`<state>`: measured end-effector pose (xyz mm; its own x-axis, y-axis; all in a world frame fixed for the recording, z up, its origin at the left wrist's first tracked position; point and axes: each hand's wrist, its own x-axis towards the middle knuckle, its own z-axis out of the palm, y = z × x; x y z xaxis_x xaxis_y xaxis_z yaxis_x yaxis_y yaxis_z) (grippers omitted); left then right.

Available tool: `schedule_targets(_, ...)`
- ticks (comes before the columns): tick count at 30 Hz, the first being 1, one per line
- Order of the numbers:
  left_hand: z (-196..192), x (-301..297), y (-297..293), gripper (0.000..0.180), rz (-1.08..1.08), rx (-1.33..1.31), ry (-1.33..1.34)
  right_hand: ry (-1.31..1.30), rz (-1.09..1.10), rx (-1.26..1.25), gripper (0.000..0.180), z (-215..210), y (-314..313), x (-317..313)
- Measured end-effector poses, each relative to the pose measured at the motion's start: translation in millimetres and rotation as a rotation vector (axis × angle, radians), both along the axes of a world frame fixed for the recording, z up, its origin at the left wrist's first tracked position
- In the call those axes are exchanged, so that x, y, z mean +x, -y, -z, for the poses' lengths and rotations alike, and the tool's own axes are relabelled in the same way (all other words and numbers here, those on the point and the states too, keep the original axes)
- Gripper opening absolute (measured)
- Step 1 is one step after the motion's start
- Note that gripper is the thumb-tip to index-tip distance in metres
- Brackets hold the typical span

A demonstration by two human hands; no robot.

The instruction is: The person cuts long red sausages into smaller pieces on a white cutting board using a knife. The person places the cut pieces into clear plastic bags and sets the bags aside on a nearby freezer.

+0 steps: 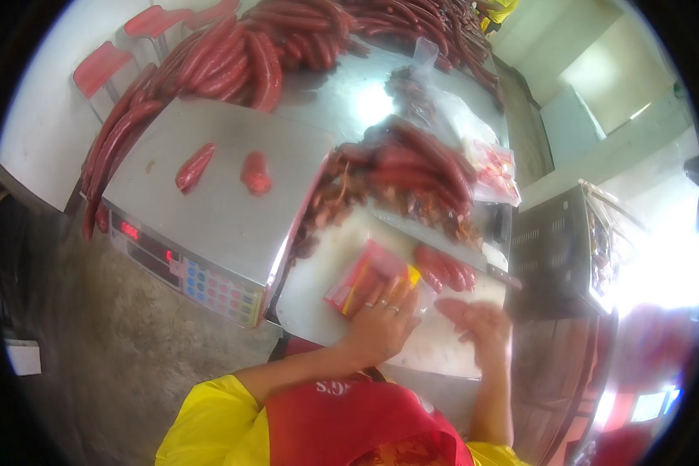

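Left hand — fingers extended over a red-and-yellow flat plastic package; whether they pinch it cannot be told. The package lies on the white cutting board, near the person.

Right hand — fingers closed around a short, dark-red sausage piece, its end jutting left, just right of the package.

Several glossy red cut sausages, side by side on the board, right of the package and on the near side of the knife.

One long steel-bladed knife, lying slantwise on the board, handle to the right.

One heap of long, dark-red sausages, beyond the knife.

One steel-topped electronic scale, left of the board, bearing two short red sausage pieces.

One shiny metal table, far side, with further long red sausages piled at left.
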<state>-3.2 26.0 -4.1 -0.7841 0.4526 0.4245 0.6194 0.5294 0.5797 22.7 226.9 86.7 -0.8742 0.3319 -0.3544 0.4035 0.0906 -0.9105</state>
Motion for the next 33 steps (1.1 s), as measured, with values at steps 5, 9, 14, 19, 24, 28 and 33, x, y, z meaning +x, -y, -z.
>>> schedule_targets(5, -13.7, -0.5, -0.2, 0.049, 0.022, 0.069, 0.005, 0.006, -0.038, -0.541, 0.031, 51.9, 22.0, 15.7)
schedule_targets(9, -17.3, -0.3, 1.0, 0.049, 0.026, 0.023, -0.031, 0.086, -0.486, -0.218, 0.034, 78.6, 38.0, -19.7)
schedule_targets(14, -7.7, -3.6, 6.4, 0.05, 0.071, 0.087, 0.051, -0.131, -0.995, 0.705, 0.023, 37.3, 36.4, -48.5)
schedule_targets(19, 0.9, -3.1, 1.8, 0.051, 0.061, 0.081, 0.03, 0.089, -1.102, 0.66, 0.028, -74.6, 62.6, -113.8)
schedule_targets(24, -2.4, -6.2, 2.3, 0.046, 0.062, 0.106, 0.007, -0.306, -1.006, 0.366, 0.028, -41.9, 220.6, -193.3)
schedule_targets(28, -13.1, -8.7, 10.5, 0.044, 0.206, 0.12, 0.293, -0.753, -1.161, 0.85, 0.027, -7.9, 291.0, -204.9)
schedule_targets(33, -20.3, -2.2, 11.0, 0.048, 0.124, -0.017, 0.178, -0.326, -0.819, 0.264, 0.025, -36.7, 212.7, -170.2)
